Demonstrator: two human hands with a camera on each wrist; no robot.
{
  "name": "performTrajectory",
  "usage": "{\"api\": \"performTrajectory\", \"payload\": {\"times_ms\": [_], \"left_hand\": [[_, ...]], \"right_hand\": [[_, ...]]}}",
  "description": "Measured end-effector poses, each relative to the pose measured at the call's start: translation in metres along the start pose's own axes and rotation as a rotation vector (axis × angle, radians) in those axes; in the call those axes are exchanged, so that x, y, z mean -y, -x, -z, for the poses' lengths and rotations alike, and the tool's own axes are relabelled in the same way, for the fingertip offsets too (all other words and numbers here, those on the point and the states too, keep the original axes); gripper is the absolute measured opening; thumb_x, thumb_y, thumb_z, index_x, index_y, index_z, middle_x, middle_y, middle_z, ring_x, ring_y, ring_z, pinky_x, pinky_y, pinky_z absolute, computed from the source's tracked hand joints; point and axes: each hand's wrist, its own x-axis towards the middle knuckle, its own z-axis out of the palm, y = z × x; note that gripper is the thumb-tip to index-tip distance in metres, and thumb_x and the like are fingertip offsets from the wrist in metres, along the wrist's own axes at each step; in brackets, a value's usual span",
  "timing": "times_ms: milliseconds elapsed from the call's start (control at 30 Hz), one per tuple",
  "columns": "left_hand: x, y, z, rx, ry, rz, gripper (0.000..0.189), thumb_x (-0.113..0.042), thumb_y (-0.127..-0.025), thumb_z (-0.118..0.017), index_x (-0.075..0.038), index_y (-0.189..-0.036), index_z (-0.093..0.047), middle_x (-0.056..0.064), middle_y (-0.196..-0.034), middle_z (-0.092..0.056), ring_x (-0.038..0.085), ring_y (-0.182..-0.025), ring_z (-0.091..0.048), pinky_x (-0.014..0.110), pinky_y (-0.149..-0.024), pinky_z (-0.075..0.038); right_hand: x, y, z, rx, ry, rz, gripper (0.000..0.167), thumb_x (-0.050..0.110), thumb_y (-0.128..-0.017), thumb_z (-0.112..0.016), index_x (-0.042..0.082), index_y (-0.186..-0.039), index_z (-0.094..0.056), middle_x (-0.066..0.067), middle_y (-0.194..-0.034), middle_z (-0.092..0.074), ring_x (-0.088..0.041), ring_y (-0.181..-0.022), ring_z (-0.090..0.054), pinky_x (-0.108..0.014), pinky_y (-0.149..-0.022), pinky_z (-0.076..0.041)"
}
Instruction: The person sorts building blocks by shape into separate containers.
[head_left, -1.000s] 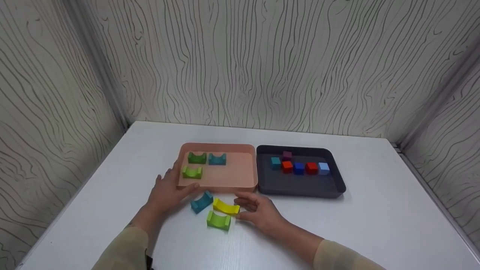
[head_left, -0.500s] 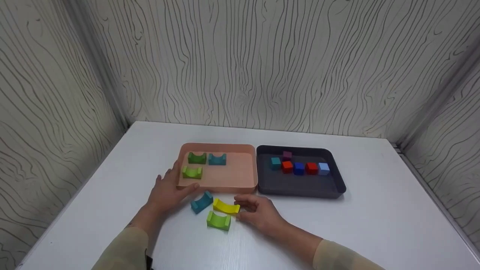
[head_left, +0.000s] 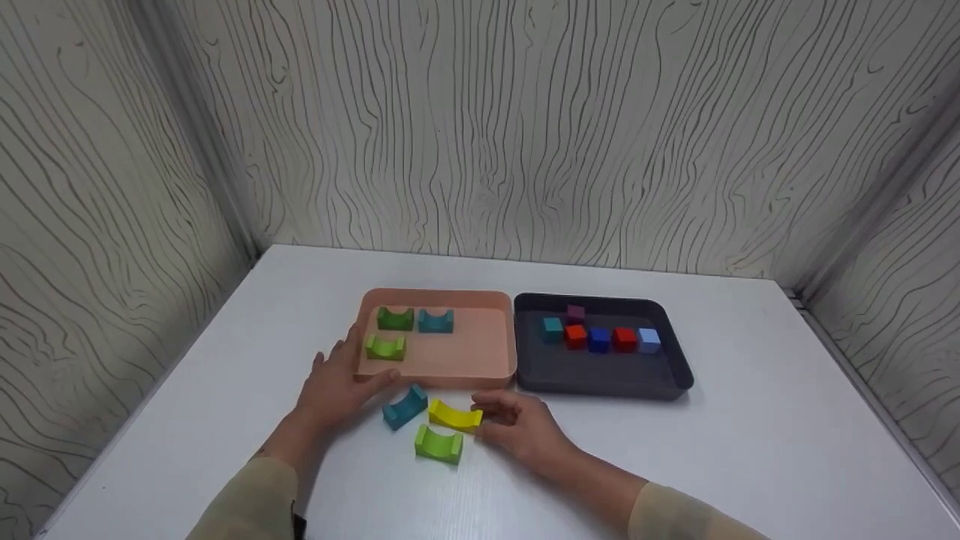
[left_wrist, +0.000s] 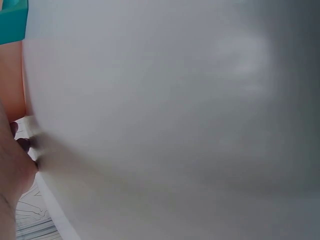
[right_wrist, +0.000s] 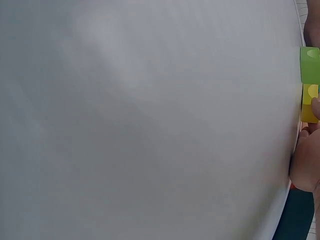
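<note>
My left hand (head_left: 332, 388) rests at the near left corner of the pink tray (head_left: 480, 367), fingers along its left side and thumb at the front rim. In the tray sit a dark green arch block (head_left: 395, 322), a blue one (head_left: 436, 324) and a light green one (head_left: 385, 350). In front of it, my right hand (head_left: 526, 430) holds the right end of a yellow arch block (head_left: 454, 418) between thumb and fingers; the block lies on the table. Beside it lie a teal arch block (head_left: 405, 407) and a light green arch block (head_left: 439, 445).
A dark tray (head_left: 600, 381) stands against the pink tray's right side. It holds several small cubes, among them a teal cube (head_left: 553, 330), a purple cube (head_left: 575, 313) and a light blue cube (head_left: 649, 340). Patterned panels (head_left: 480, 135) enclose the white table (head_left: 750, 420).
</note>
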Motion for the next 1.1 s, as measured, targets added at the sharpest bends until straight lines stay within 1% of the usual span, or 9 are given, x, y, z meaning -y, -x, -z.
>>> {"api": "performTrajectory", "payload": {"times_ms": [233,467,633,833,1000,1100], "left_hand": [[0.001,-0.005,-0.001,-0.011,0.009,-0.022,0.119,-0.078,-0.088,-0.066,-0.018,-0.172,-0.007,0.014,-0.171,-0.033,0.045,-0.157,-0.027,0.07,-0.125,-0.003],[-0.001,-0.003,-0.001,0.002,0.01,0.01,0.119,-0.08,-0.088,-0.064,-0.017,-0.172,-0.007,0.014,-0.173,-0.029,0.045,-0.159,-0.022,0.067,-0.127,-0.002],[-0.001,-0.001,0.001,0.002,0.016,0.01,0.118,-0.078,-0.089,-0.064,-0.016,-0.172,-0.008,0.014,-0.173,-0.028,0.045,-0.159,-0.021,0.066,-0.127,-0.002],[-0.001,0.001,-0.001,0.003,0.024,0.012,0.118,-0.078,-0.089,-0.065,-0.019,-0.173,-0.007,0.012,-0.173,-0.028,0.045,-0.159,-0.021,0.066,-0.127,-0.001],[-0.001,0.0,0.0,-0.002,0.008,0.013,0.118,-0.078,-0.089,-0.065,-0.016,-0.172,-0.007,0.015,-0.173,-0.028,0.046,-0.159,-0.022,0.067,-0.127,-0.001],[-0.002,0.0,0.001,-0.002,-0.006,0.012,0.117,-0.077,-0.09,-0.065,-0.015,-0.172,-0.007,0.014,-0.173,-0.028,0.045,-0.159,-0.021,0.066,-0.127,-0.002]], "right_hand": [[0.0,-0.001,0.001,0.001,-0.037,0.022,0.045,0.004,-0.093,-0.081,0.005,-0.137,-0.069,-0.011,-0.13,-0.072,-0.025,-0.12,-0.068,-0.029,-0.1,-0.057],[-0.001,-0.001,0.002,0.0,-0.04,0.025,0.045,0.006,-0.093,-0.082,0.006,-0.136,-0.07,-0.011,-0.13,-0.072,-0.024,-0.119,-0.068,-0.028,-0.099,-0.057],[0.0,0.0,0.003,-0.006,-0.057,0.033,0.044,0.006,-0.094,-0.081,0.005,-0.136,-0.07,-0.012,-0.13,-0.072,-0.025,-0.118,-0.069,-0.029,-0.099,-0.057],[0.005,0.004,0.006,-0.004,-0.086,0.054,0.043,0.004,-0.095,-0.078,0.001,-0.137,-0.068,-0.014,-0.131,-0.071,-0.026,-0.119,-0.068,-0.029,-0.098,-0.057],[0.012,0.003,0.011,-0.015,-0.066,0.045,0.04,0.007,-0.097,-0.078,0.007,-0.136,-0.07,-0.013,-0.131,-0.071,-0.025,-0.117,-0.069,-0.028,-0.098,-0.058],[0.017,0.002,0.015,-0.023,-0.066,0.055,0.04,0.008,-0.097,-0.078,0.009,-0.136,-0.071,-0.014,-0.132,-0.07,-0.026,-0.118,-0.07,-0.027,-0.098,-0.057]]}}
